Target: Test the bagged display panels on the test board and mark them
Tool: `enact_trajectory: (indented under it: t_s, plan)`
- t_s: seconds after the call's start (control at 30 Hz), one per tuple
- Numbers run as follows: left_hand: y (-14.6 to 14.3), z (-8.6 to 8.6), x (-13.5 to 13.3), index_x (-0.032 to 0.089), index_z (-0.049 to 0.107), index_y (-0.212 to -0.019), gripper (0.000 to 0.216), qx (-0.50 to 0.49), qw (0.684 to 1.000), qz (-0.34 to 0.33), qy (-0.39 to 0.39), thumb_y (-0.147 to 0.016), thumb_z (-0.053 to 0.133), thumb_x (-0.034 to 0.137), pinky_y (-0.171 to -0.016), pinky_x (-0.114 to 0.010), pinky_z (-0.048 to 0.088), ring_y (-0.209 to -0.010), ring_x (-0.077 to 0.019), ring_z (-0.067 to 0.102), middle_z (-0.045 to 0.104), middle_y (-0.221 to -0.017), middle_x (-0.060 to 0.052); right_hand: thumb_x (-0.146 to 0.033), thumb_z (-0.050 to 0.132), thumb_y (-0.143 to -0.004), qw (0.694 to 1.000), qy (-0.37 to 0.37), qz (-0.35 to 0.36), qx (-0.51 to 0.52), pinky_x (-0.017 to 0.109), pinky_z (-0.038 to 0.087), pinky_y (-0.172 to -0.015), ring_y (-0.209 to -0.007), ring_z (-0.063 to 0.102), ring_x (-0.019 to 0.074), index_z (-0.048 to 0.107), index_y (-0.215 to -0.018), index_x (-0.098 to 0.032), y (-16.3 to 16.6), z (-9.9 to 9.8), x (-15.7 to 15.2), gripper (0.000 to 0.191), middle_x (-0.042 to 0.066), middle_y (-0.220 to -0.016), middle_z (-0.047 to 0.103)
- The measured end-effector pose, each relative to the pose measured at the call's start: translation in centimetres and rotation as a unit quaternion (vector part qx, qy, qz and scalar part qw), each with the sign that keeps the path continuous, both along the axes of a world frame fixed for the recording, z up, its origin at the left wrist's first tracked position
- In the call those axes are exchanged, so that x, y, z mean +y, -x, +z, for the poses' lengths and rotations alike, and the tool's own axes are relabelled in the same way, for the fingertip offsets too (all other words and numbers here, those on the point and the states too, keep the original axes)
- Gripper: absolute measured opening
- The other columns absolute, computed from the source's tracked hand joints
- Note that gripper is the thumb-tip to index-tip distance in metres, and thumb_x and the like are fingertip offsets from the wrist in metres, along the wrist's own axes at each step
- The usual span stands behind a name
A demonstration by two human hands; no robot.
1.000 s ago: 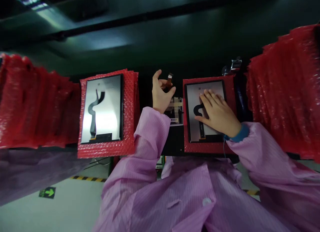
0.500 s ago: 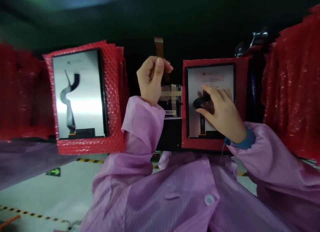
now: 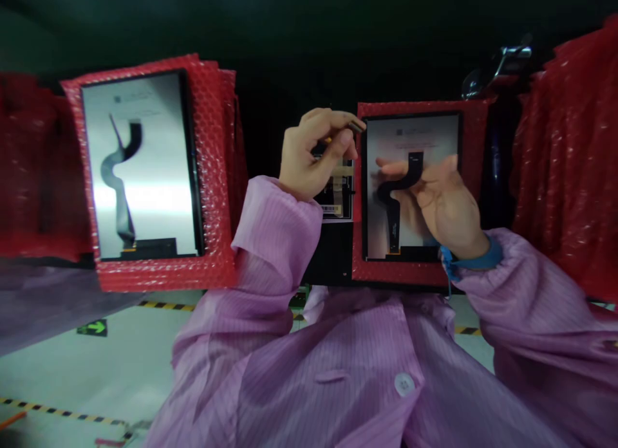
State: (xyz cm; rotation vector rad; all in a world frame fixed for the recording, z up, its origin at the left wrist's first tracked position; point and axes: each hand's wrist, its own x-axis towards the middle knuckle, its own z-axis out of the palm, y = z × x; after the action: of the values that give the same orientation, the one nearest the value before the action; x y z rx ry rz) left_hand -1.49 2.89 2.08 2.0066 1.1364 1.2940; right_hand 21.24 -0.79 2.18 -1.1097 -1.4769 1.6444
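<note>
My left hand (image 3: 313, 155) pinches the end of a flex cable (image 3: 356, 127) between thumb and fingertips, beside the upper left corner of the right display panel (image 3: 379, 145). That panel lies silver back up on red bubble wrap (image 3: 476, 145). From its lower edge a black curved ribbon cable (image 3: 394, 223) rises across the back. My right hand (image 3: 454, 206) is over the panel with fingers apart, some of them behind the ribbon cable, gripping nothing. Partly hidden behind my left hand is a small device with exposed circuitry and a barcode label (image 3: 331, 210).
Another display panel (image 3: 145, 190) with a similar cable lies on stacked red bubble-wrap bags (image 3: 219, 177) at left. More red bags (image 3: 570, 158) hang or stand at far right, others (image 3: 38, 177) at far left. A shiny metal fixture (image 3: 514, 52) stands at back right.
My left hand has moved right and tipped the flex cable's end toward the right panel. My right hand has let go of the black ribbon cable and spread its fingers.
</note>
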Motion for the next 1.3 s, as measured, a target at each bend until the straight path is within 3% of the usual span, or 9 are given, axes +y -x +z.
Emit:
enact_trajectory:
  t_s: [0.1,0.27,0.4,0.53,0.73,0.87,0.97,1.17,1.3]
  plan:
    - [-0.1,0.2,-0.1,0.031,0.066,-0.098,0.024,0.027,0.999,-0.021,-0.007,-0.105,0.046,0.041,-0.100,-0.049,0.051,-0.076,-0.0178,0.069,0.071,-0.073,0.004,-0.066,0.019,-0.100,0.999,-0.024,0.012,0.029,0.040,0.056,-0.097,-0.116,0.064,0.0233,0.059,-0.086,-0.020,0.3,-0.6,0.5,0.063,0.012,-0.130,0.064]
    - [-0.3,0.4,0.2,0.028,0.063,-0.087,0.033,0.099,0.993,-0.054,-0.031,-0.105,0.040,0.043,-0.090,-0.048,0.052,-0.087,-0.0216,0.067,0.072,-0.089,-0.003,-0.061,0.042,-0.099,0.993,-0.106,0.059,-0.017,0.038,0.052,-0.091,-0.101,0.063,0.0207,0.045,-0.076,-0.022,0.6,-0.2,1.5,0.046,0.008,-0.109,0.067]
    - [-0.7,0.8,0.1,0.028,0.065,-0.083,0.030,0.166,0.983,-0.047,0.056,-0.100,0.047,0.045,-0.103,-0.050,0.046,-0.105,-0.0266,0.063,0.069,-0.094,-0.004,-0.059,0.040,-0.100,0.954,-0.251,0.087,-0.139,0.042,0.049,-0.094,-0.094,0.061,0.0209,0.046,-0.074,-0.022,0.5,0.3,2.0,0.046,0.006,-0.094,0.067]
    - [-1.1,0.0,0.2,0.028,0.066,-0.078,0.018,0.132,0.976,-0.050,0.164,-0.090,0.066,0.041,-0.108,-0.051,0.045,-0.105,-0.0289,0.064,0.067,-0.086,-0.004,-0.053,0.038,-0.102,0.918,-0.333,0.088,-0.197,0.047,0.047,-0.098,-0.100,0.061,0.0235,0.053,-0.079,-0.023,0.1,0.2,2.1,0.041,0.007,-0.100,0.069]
    - [-1.2,-1.0,0.5,0.030,0.071,-0.078,0.016,0.081,0.977,-0.043,0.194,-0.085,0.074,0.043,-0.106,-0.049,0.048,-0.103,-0.0290,0.066,0.069,-0.083,-0.003,-0.056,0.034,-0.101,0.908,-0.313,0.106,-0.259,0.052,0.043,-0.105,-0.104,0.058,0.0265,0.053,-0.081,-0.026,-0.2,0.4,2.4,0.041,0.008,-0.100,0.068]
    - [-1.0,-0.6,0.4,0.033,0.075,-0.096,0.016,0.121,0.989,-0.027,0.083,-0.096,0.062,0.040,-0.094,-0.047,0.054,-0.095,-0.0264,0.068,0.074,-0.090,-0.001,-0.054,0.023,-0.103,0.909,-0.322,0.121,-0.236,0.052,0.040,-0.109,-0.109,0.056,0.0269,0.049,-0.081,-0.026,-0.4,0.6,2.0,0.044,0.010,-0.109,0.065]
    - [-1.0,-0.5,0.3,0.030,0.075,-0.095,0.014,0.101,0.995,0.014,0.025,-0.097,0.062,0.035,-0.087,-0.046,0.056,-0.088,-0.0238,0.067,0.076,-0.091,0.000,-0.045,0.021,-0.104,0.917,-0.325,0.127,-0.193,0.051,0.041,-0.108,-0.110,0.056,0.0258,0.045,-0.080,-0.025,-0.6,0.6,1.7,0.039,0.009,-0.113,0.064]
    - [-0.8,0.1,0.4,0.027,0.072,-0.079,0.012,0.084,0.993,0.033,0.071,-0.091,0.071,0.027,-0.092,-0.052,0.053,-0.083,-0.0236,0.063,0.072,-0.080,-0.002,-0.042,0.036,-0.100,0.920,-0.301,0.148,-0.204,0.049,0.046,-0.104,-0.113,0.059,0.0254,0.052,-0.082,-0.023,-0.5,0.7,1.8,0.030,0.010,-0.118,0.065]
    - [-0.8,-0.4,0.6,0.028,0.068,-0.072,0.015,0.058,0.981,-0.002,0.187,-0.083,0.078,0.026,-0.103,-0.052,0.049,-0.095,-0.0259,0.065,0.067,-0.074,0.000,-0.044,0.037,-0.101,0.904,-0.327,0.132,-0.241,0.048,0.048,-0.102,-0.111,0.060,0.0250,0.054,-0.082,-0.023,-0.7,0.7,2.2,0.032,0.010,-0.117,0.065]
